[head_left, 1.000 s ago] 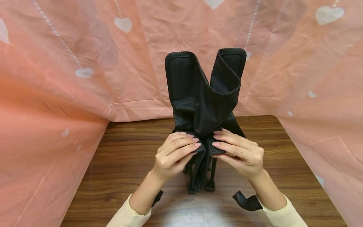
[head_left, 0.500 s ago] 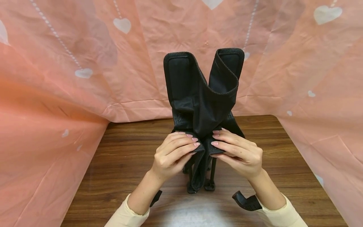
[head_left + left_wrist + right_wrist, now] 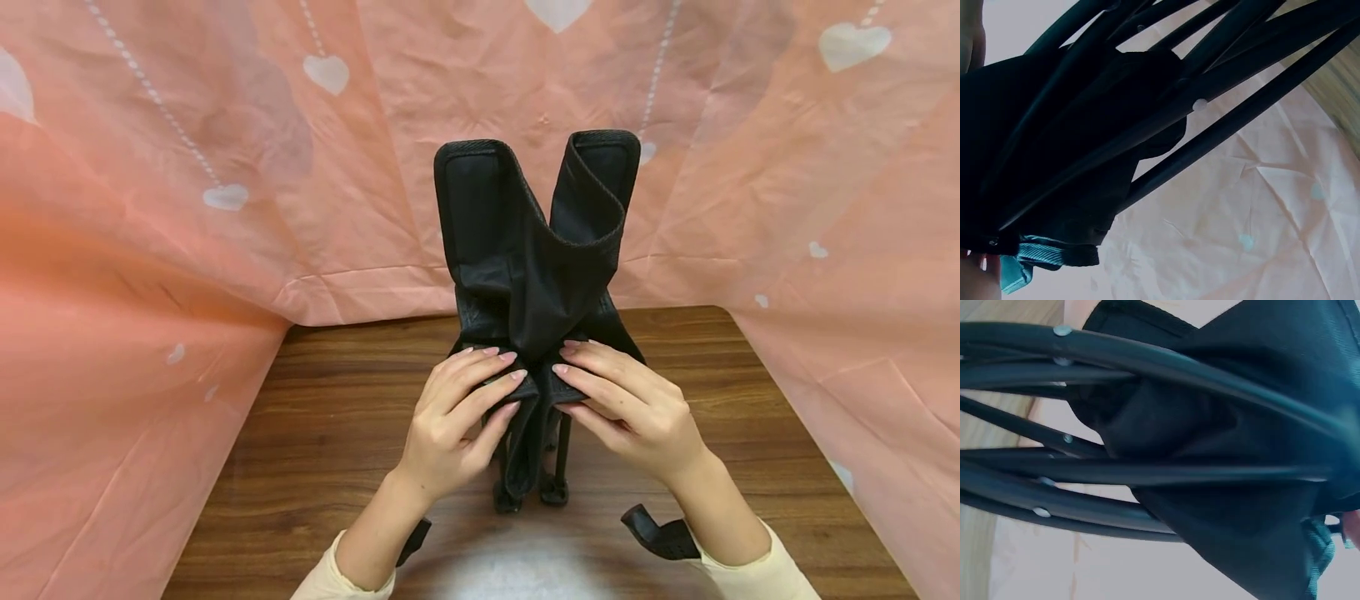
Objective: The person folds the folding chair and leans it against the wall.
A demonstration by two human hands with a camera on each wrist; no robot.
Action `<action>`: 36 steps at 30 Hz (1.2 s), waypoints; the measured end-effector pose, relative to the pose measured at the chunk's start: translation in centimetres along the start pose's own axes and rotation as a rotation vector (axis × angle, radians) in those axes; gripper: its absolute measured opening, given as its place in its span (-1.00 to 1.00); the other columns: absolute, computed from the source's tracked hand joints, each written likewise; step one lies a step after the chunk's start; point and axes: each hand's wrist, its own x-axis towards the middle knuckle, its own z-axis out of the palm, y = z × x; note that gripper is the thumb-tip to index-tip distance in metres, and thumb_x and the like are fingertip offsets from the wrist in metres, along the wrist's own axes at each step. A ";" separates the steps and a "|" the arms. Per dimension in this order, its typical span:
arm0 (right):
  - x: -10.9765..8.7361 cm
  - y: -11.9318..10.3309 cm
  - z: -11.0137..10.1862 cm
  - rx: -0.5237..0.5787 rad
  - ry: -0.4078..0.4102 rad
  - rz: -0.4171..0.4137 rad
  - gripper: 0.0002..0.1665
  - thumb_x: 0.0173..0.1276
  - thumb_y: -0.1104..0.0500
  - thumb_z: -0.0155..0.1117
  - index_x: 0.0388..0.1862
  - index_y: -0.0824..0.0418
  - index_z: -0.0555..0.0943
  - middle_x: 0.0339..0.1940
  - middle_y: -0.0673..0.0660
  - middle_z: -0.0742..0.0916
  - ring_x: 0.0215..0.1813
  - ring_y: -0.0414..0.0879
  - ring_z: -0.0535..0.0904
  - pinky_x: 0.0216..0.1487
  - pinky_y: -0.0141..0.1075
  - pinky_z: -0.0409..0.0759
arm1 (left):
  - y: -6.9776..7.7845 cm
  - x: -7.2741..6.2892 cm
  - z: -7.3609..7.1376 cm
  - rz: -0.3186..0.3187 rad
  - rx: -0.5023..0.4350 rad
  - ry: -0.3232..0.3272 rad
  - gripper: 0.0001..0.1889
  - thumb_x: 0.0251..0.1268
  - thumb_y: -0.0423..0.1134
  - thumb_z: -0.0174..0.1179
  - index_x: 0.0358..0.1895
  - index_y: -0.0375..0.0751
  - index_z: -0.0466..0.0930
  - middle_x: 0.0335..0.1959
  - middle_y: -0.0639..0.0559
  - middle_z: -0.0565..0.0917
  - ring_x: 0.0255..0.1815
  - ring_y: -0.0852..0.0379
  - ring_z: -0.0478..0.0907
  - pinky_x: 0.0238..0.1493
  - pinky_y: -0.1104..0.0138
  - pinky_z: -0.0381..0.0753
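A black folding chair [image 3: 558, 287], partly collapsed, stands on the table in the head view. Its cloth back rises in two flaps, and the seat cloth [image 3: 529, 442] sags in a fold between the front corners. My left hand [image 3: 457, 417] holds the left front corner, fingers on top and thumb lower down. The right front corner is pinched by my right hand [image 3: 637, 408], its thumb under the cloth edge. Black tubular legs [image 3: 562, 454] stand close together below. Both wrist views show the crossed, riveted tubes [image 3: 1229, 122] and the dark cloth [image 3: 1210, 425] from beneath; the hands barely show there.
A wooden table [image 3: 337, 417] lies under the chair. Pink curtains [image 3: 360, 192] with white hearts hang at the back and both sides. Black curved pieces [image 3: 660, 533] sit at the wrists, by the cream sleeves.
The chair stays nearly in place. My left thumb has dropped away from the fingers, and the right fingers have shifted slightly left and spread on the cloth.
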 end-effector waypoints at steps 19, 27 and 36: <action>-1.3 1.3 -2.4 -0.172 0.394 0.311 -0.28 0.22 -0.21 0.36 -0.09 0.47 0.69 -0.14 0.30 0.78 0.04 -0.16 0.71 0.33 -0.18 0.52 | -1.6 -1.7 -2.0 -0.232 -0.027 0.067 -0.45 0.35 0.04 0.14 0.19 -0.37 0.52 0.23 -0.35 0.47 0.35 -0.17 0.35 0.41 0.11 0.35; -4.6 2.3 -3.1 -0.224 0.348 0.462 -0.05 0.07 -0.35 0.38 0.03 0.50 0.62 -0.12 0.36 0.75 0.10 -0.32 0.66 0.53 0.15 0.14 | -3.6 -4.4 -2.9 -0.343 -0.024 0.028 -0.15 0.33 0.27 0.04 0.28 -0.55 0.33 0.26 -0.42 0.40 0.37 -0.19 0.32 0.46 0.26 0.29; -9.9 3.9 -4.2 -0.348 0.017 0.620 0.12 -0.05 -0.51 0.21 0.23 0.34 0.54 0.06 0.43 0.66 0.39 -0.20 0.41 0.55 0.27 -0.16 | -6.2 -9.3 -3.5 -0.597 -0.021 -0.134 -0.07 0.25 0.40 0.01 0.46 -0.25 0.18 0.44 -0.26 0.23 0.43 -0.12 0.16 0.32 -0.09 0.27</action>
